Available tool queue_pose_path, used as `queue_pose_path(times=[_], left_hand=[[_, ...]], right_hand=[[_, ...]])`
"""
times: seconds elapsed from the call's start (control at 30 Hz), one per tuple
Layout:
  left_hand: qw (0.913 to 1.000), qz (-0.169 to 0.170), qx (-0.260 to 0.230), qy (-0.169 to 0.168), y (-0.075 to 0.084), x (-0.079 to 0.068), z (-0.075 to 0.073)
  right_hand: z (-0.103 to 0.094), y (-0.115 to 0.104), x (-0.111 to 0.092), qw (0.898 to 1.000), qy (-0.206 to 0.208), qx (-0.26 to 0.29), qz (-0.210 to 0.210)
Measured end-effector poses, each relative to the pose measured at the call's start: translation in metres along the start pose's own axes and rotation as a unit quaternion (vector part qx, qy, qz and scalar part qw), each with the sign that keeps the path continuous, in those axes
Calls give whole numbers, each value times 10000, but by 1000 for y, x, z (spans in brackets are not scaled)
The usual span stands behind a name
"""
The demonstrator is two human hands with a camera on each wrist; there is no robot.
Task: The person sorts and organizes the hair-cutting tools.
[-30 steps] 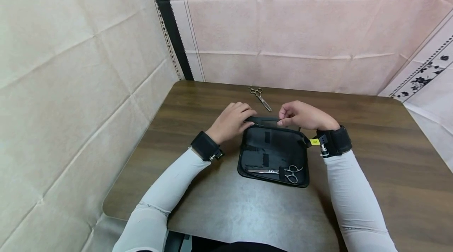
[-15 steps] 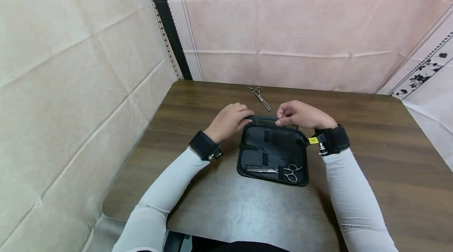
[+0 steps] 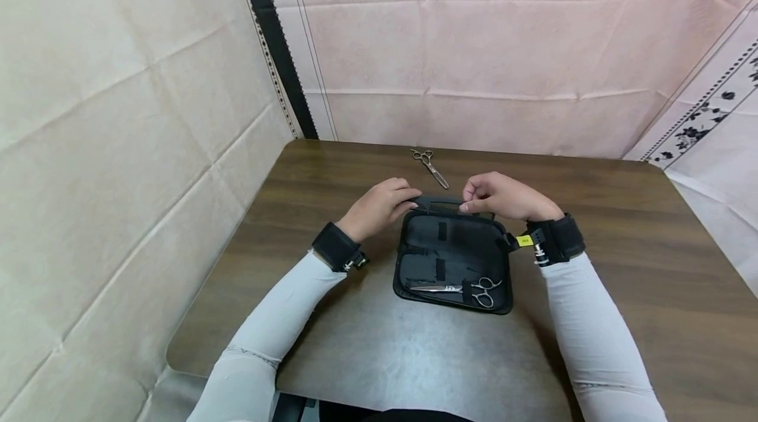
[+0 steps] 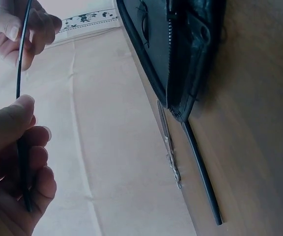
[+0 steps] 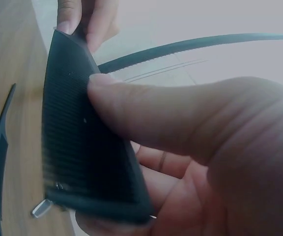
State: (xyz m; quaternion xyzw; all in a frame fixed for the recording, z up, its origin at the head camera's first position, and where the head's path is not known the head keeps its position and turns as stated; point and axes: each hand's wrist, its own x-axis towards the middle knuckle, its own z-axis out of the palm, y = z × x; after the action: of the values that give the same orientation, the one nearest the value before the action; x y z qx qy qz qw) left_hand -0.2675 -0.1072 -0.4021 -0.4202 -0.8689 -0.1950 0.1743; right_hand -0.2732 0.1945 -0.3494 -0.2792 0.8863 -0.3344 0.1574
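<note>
Comb gripped toward both ends, raised over the table, with the left hand curled round one end and the right hand pinching the other, thumbs and fingers parted only by its thin body. Near end running past the right thumb in front of the curled fingers, middle stretch bare between the two grips, just beyond the far edge of the black case.
</note>
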Motion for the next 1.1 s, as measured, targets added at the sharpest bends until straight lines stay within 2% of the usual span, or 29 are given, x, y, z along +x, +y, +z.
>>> queue_pose_path(times=[0.23, 0.67, 0.9, 1.1], left_hand=[[9999, 51, -100, -3, -5, -5, -1], [9955, -192, -547, -748, -10, -7, -4], [9919, -262, -806, -943, -16, -7, -6], [9872, -462, -903, -1233, -27, -8, -16]], right_hand=[[1, 4, -9, 9999, 6, 26, 127], [6, 13, -21, 10000, 42, -41, 62], [11, 15, -29, 9998, 175, -44, -105], [15, 24, -42, 9995, 262, -78, -174]])
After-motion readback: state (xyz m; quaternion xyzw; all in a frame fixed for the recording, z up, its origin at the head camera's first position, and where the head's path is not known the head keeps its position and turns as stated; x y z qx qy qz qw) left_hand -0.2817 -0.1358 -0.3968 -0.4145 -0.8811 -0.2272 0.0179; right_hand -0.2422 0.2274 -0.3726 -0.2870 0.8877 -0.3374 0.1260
